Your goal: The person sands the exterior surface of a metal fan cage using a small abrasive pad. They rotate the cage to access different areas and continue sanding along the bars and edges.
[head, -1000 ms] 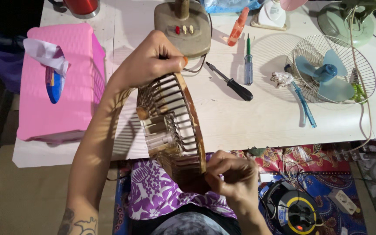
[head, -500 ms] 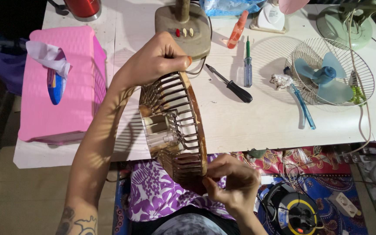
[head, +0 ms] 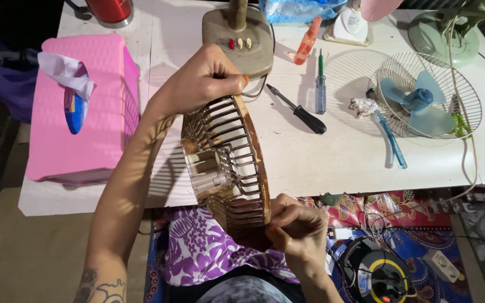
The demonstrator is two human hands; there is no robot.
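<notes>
A dirty round fan guard [head: 228,163] with a brownish rim and a clear blade inside it stands on edge between my hands, above my lap. My left hand [head: 200,81] grips its top rim, fingers curled over the wires. At the bottom rim my right hand [head: 298,227] pinches the edge, fingers closed on it. A beige fan base [head: 237,33] with small coloured buttons stands on the white table [head: 332,163] just behind my left hand.
A pink tissue box [head: 88,106] sits at the left. A black-handled screwdriver [head: 301,111], a green one [head: 320,84] and an orange tool [head: 306,40] lie mid-table. At the right lies a wire guard with a blue fan blade [head: 422,104]. A cable reel [head: 383,275] rests on the floor.
My right hand has shifted slightly along the guard's bottom rim. The guard has turned a little, showing more of its inside. My left hand keeps its hold on top.
</notes>
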